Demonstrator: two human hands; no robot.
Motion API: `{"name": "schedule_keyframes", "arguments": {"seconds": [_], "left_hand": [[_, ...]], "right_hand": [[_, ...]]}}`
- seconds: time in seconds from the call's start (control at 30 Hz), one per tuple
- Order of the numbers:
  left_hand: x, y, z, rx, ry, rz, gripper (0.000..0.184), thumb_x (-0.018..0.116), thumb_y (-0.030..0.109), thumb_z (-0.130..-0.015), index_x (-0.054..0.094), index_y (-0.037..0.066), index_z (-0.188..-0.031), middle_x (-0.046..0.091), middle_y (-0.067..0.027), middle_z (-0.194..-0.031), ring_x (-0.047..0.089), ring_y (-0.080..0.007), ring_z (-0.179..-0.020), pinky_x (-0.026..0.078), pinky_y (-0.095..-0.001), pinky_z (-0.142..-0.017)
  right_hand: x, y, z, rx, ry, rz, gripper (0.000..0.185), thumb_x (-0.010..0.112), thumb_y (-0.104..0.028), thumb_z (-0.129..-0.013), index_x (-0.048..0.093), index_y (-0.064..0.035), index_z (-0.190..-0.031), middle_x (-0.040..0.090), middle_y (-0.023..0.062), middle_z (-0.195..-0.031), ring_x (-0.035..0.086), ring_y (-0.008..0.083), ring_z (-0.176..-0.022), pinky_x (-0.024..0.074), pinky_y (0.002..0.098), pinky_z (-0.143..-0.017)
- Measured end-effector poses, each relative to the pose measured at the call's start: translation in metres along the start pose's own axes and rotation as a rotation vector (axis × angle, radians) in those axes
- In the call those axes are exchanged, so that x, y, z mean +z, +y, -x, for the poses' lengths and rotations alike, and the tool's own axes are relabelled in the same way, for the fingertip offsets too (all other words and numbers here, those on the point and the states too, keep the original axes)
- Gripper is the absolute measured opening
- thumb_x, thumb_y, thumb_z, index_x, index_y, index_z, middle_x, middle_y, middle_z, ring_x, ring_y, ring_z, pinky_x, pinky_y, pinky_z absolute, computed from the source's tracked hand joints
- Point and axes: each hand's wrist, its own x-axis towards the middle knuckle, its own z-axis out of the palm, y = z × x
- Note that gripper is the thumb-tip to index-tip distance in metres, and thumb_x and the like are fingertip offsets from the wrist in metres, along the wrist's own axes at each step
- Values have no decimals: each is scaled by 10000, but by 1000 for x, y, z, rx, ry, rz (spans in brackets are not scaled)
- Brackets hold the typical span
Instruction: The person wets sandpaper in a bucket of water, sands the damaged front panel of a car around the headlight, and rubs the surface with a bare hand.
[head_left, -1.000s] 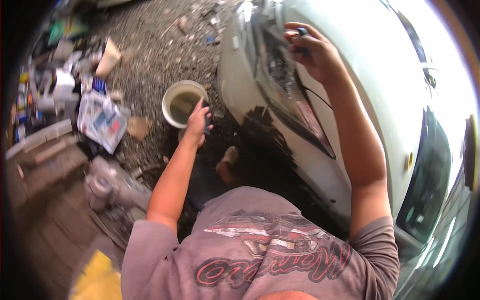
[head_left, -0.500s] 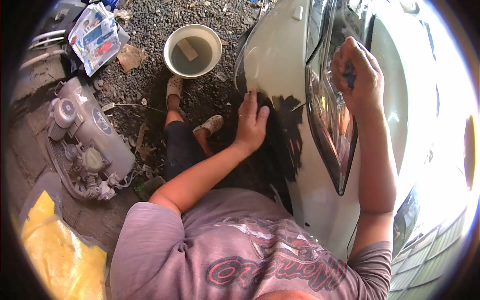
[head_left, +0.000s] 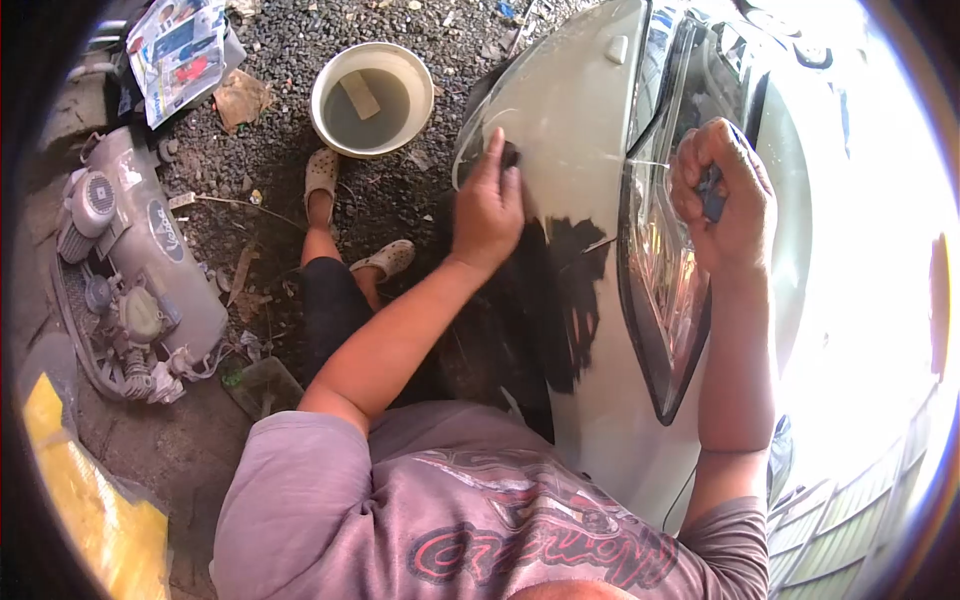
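My left hand (head_left: 488, 212) is at the pale bumper of the car (head_left: 580, 150), with a small dark piece (head_left: 510, 155) between its forefinger and thumb. Just below it, the bumper has a ragged black patch (head_left: 575, 300). Over the edge of the headlight (head_left: 665, 290), my right hand (head_left: 728, 200) is curled round a dark blue-grey object (head_left: 712, 192). Its fingers hide part of that object and the lamp behind it.
A white bucket (head_left: 322, 110) of murky water, with a tan block (head_left: 360, 95) in it, stands on gravel beyond my feet. To the left lie a grey air compressor (head_left: 165, 240), a printed bag (head_left: 180, 60) and yellow sheeting (head_left: 95, 500).
My left hand has gone from near the bucket to the bumper, latterly moving slightly up and left. The right hand has shifted over the headlight, still holding its object. The view has swung too.
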Motion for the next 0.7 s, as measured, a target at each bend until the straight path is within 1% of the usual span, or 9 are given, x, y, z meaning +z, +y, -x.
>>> {"name": "schedule_keyframes", "arguments": {"seconds": [0.07, 0.1, 0.13, 0.33, 0.37, 0.4, 0.47, 0.53, 0.7], "left_hand": [[-29, 16, -20, -401, -159, -169, 367, 670, 141, -1030, 704, 47, -1383, 801, -194, -1051, 786, -259, -958, 592, -378, -850], [-18, -19, -23, -169, 136, -101, 233, 704, 178, -989, 796, 65, -1171, 778, -206, -888, 771, -353, -809, 592, -440, -763], [-27, -16, -36, -333, 94, -49, 229, 744, 208, -968, 798, 34, -1107, 778, -202, -888, 769, -327, -804, 591, -421, -767], [-29, 18, -89, -202, 14, -258, 286, 803, 329, -943, 815, 61, -1044, 796, -175, -922, 764, -369, -804, 588, -423, -739], [-18, 27, -88, -184, -22, -247, 323, 760, 365, -980, 817, 67, -1088, 801, -170, -975, 762, -388, -876, 599, -437, -779], [1, 11, -79, 89, 0, -253, 326, 697, 357, -1026, 803, 93, -1184, 797, -171, -1053, 766, -370, -943, 610, -452, -825], [14, 31, -48, 259, -237, -339, 462, 592, 328, -1092, 653, 50, -1457, 668, -277, -1400, 608, -416, -1376, 516, -455, -1125], [10, 53, -18, 346, -322, -394, 510, 558, 313, -1103, 580, 29, -1526, 594, -309, -1484, 451, -478, -1499, 399, -491, -1231], [34, 43, -63, 266, -395, -399, 610, 459, 412, -1125, 490, 17, -1590, 517, -304, -1571, 335, -487, -1566, 276, -515, -1297]], "right_hand": [[0, -1, -1, -10, 10, 26, 259, 630, -293, -1063, 586, -108, -886, 598, 54, -792, 488, 122, -545, 321, 251, -471], [1, -2, -2, -25, 16, 45, 254, 633, -287, -1055, 588, -111, -878, 601, 50, -790, 495, 118, -548, 316, 249, -467], [2, -4, -1, -29, 22, 47, 254, 633, -287, -1055, 588, -111, -878, 601, 50, -790, 495, 118, -548, 316, 249, -467], [7, -9, -3, 23, 140, 100, 267, 646, -292, -1052, 597, -113, -860, 597, 27, -771, 516, 104, -565, 331, 247, -479], [7, -9, -3, 7, 137, 81, 280, 642, -301, -1060, 596, -110, -860, 601, 27, -781, 525, 106, -572, 343, 251, -484], [8, -10, -3, 4, 138, 86, 280, 642, -301, -1060, 596, -110, -860, 601, 27, -781, 525, 106, -572, 343, 251, -484], [5, -10, -4, -28, 148, 61, 282, 642, -303, -1066, 598, -105, -871, 610, 34, -802, 534, 113, -577, 354, 251, -489], [-1, -12, -4, -8, 136, 43, 279, 633, -302, -1079, 605, -94, -895, 625, 48, -824, 550, 128, -581, 370, 252, -492], [-6, -18, -8, -1, 151, -9, 283, 606, -304, -1097, 615, -79, -925, 637, 64, -830, 577, 149, -595, 405, 267, -498]]}}
